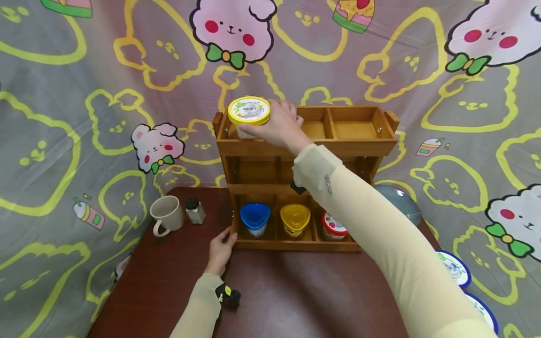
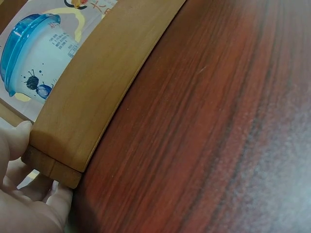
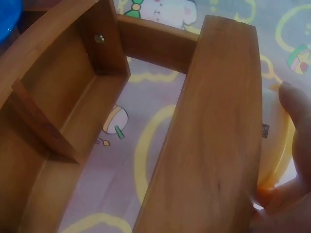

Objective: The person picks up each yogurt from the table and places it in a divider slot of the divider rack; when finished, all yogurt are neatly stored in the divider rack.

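Note:
My right hand [image 1: 282, 124] grips a tub with a yellow-rimmed lid [image 1: 249, 111] at the top left compartment of a three-tier wooden rack [image 1: 304, 148]. Its lid faces up, and its lower part is partly hidden behind the rack's front board. In the right wrist view, fingers curl round the tub [image 3: 270, 154] beyond the board. My left hand [image 1: 220, 253] holds the rack's lower left corner, thumb on the front and fingers round the end, as the left wrist view shows. On the bottom tier stand a blue-lidded tub [image 1: 255, 216], a yellow tub [image 1: 295, 218] and a red-rimmed tub [image 1: 334, 225].
A beige mug [image 1: 167, 214] and a black-capped shaker [image 1: 195, 211] stand left of the rack. Behind the right arm sits a bluish glass dish [image 1: 397, 201]. Two blue-rimmed lids [image 1: 454, 268] show at the table's right edge. A patterned curtain [image 1: 169, 108] hangs behind.

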A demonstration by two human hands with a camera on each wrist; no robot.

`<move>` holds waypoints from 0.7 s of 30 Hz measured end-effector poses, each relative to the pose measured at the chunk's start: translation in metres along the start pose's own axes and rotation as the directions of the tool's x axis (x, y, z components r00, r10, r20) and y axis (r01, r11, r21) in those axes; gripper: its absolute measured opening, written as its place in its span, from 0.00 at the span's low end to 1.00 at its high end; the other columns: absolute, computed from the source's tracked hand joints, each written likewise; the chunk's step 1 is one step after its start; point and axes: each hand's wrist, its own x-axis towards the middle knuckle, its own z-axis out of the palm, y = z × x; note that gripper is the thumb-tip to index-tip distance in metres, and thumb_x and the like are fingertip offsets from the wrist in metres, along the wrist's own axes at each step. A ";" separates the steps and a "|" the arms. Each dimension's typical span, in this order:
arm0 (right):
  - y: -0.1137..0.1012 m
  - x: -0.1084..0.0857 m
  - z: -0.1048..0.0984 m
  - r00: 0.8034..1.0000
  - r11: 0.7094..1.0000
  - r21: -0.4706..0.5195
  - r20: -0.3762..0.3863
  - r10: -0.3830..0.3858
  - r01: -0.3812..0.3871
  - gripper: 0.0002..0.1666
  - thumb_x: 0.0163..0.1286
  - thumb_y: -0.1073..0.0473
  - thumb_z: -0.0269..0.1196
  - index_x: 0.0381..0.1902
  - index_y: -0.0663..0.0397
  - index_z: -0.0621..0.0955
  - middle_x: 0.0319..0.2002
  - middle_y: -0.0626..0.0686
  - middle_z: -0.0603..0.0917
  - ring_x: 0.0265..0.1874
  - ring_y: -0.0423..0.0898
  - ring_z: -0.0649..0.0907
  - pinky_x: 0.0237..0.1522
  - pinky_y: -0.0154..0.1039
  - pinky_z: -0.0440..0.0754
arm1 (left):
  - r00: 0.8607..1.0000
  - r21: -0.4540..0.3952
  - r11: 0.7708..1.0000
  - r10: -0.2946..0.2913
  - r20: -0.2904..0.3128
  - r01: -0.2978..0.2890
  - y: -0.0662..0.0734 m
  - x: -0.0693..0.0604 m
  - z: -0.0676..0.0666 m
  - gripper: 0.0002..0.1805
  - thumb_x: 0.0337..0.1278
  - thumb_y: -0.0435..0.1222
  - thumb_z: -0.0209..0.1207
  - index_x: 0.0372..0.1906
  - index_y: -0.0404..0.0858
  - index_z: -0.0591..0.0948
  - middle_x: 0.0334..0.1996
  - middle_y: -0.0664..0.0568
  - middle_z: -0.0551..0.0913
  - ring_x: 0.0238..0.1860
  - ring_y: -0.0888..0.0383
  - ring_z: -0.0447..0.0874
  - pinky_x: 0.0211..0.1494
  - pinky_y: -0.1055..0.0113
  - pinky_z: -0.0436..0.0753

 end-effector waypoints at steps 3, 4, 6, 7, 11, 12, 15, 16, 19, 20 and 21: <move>-0.001 0.000 0.001 1.000 1.000 0.006 0.001 0.002 -0.002 0.61 0.51 0.18 0.62 0.75 0.42 0.60 0.67 0.48 0.66 0.66 0.50 0.59 0.61 0.53 0.58 | 1.000 -0.004 1.000 0.000 0.006 0.000 0.000 0.000 0.000 0.26 0.70 0.35 0.58 0.67 0.29 0.72 0.64 0.34 0.73 0.64 0.43 0.71 0.66 0.50 0.69; -0.001 0.000 0.001 1.000 1.000 0.009 0.002 0.003 -0.003 0.61 0.51 0.18 0.62 0.76 0.42 0.60 0.67 0.48 0.66 0.66 0.50 0.58 0.61 0.53 0.57 | 1.000 -0.006 1.000 0.001 0.006 -0.001 0.000 -0.001 0.000 0.26 0.70 0.35 0.59 0.67 0.29 0.72 0.64 0.34 0.73 0.64 0.43 0.71 0.66 0.51 0.69; -0.002 0.000 0.001 1.000 1.000 0.015 0.006 0.003 -0.003 0.62 0.51 0.19 0.62 0.76 0.41 0.59 0.68 0.47 0.66 0.67 0.50 0.58 0.62 0.54 0.56 | 1.000 -0.010 1.000 0.001 0.002 -0.001 0.000 0.000 0.000 0.26 0.69 0.35 0.59 0.67 0.29 0.72 0.64 0.35 0.74 0.63 0.44 0.71 0.66 0.51 0.70; -0.001 0.000 0.001 1.000 1.000 0.019 0.006 0.002 -0.002 0.62 0.51 0.19 0.62 0.76 0.41 0.59 0.68 0.47 0.66 0.67 0.50 0.58 0.62 0.54 0.56 | 1.000 -0.011 1.000 0.003 0.002 -0.003 0.000 0.000 0.000 0.25 0.69 0.35 0.59 0.67 0.29 0.72 0.64 0.35 0.74 0.63 0.44 0.72 0.65 0.51 0.70; -0.001 0.000 0.000 1.000 1.000 0.019 0.003 0.000 0.000 0.62 0.51 0.18 0.62 0.76 0.39 0.59 0.67 0.47 0.66 0.67 0.51 0.58 0.63 0.55 0.55 | 1.000 -0.008 1.000 0.006 0.003 -0.006 0.000 0.001 0.001 0.25 0.70 0.35 0.59 0.67 0.29 0.72 0.64 0.36 0.74 0.63 0.44 0.72 0.65 0.51 0.71; -0.001 -0.001 -0.001 1.000 1.000 0.010 0.003 0.001 -0.001 0.63 0.50 0.18 0.62 0.77 0.39 0.58 0.68 0.47 0.65 0.68 0.51 0.58 0.63 0.56 0.54 | 1.000 -0.008 1.000 0.010 0.007 -0.010 0.000 0.001 0.001 0.25 0.70 0.35 0.58 0.67 0.29 0.72 0.64 0.35 0.73 0.63 0.44 0.72 0.65 0.51 0.71; 0.000 -0.004 -0.003 1.000 0.999 -0.040 -0.003 -0.002 0.002 0.68 0.48 0.16 0.61 0.79 0.41 0.53 0.73 0.49 0.60 0.71 0.53 0.55 0.66 0.58 0.51 | 1.000 -0.006 1.000 0.018 0.014 -0.018 0.000 0.002 0.001 0.26 0.70 0.35 0.58 0.68 0.28 0.71 0.65 0.34 0.73 0.64 0.42 0.71 0.66 0.49 0.70; 0.001 -0.005 -0.004 1.000 0.998 -0.060 -0.004 -0.004 0.004 0.70 0.48 0.15 0.60 0.79 0.42 0.50 0.75 0.50 0.57 0.72 0.53 0.54 0.66 0.58 0.50 | 1.000 -0.007 1.000 0.020 0.015 -0.020 0.000 0.002 0.001 0.26 0.70 0.35 0.58 0.68 0.28 0.71 0.65 0.34 0.73 0.64 0.42 0.71 0.66 0.49 0.70; 0.001 -0.013 -0.012 1.000 0.995 -0.095 -0.018 -0.013 0.011 0.73 0.47 0.14 0.59 0.81 0.42 0.46 0.77 0.51 0.53 0.74 0.54 0.51 0.67 0.58 0.48 | 1.000 -0.007 1.000 0.021 0.016 -0.021 -0.003 0.002 0.001 0.26 0.71 0.35 0.58 0.68 0.28 0.71 0.64 0.34 0.73 0.64 0.42 0.71 0.66 0.50 0.69; 0.002 -0.017 -0.016 1.000 0.995 -0.098 -0.026 -0.018 0.015 0.73 0.48 0.14 0.58 0.81 0.42 0.45 0.77 0.52 0.53 0.74 0.54 0.51 0.66 0.58 0.49 | 1.000 -0.010 1.000 0.018 0.016 -0.018 -0.004 0.003 0.001 0.26 0.70 0.35 0.58 0.68 0.28 0.71 0.64 0.34 0.73 0.63 0.43 0.72 0.66 0.50 0.69; 0.002 -0.021 -0.021 0.999 0.995 -0.097 -0.032 -0.021 0.018 0.72 0.49 0.14 0.58 0.81 0.42 0.45 0.77 0.52 0.53 0.74 0.54 0.50 0.66 0.58 0.49 | 1.000 -0.012 1.000 0.016 0.015 -0.015 -0.004 0.003 0.001 0.26 0.70 0.35 0.58 0.68 0.28 0.71 0.64 0.34 0.73 0.63 0.43 0.72 0.66 0.50 0.69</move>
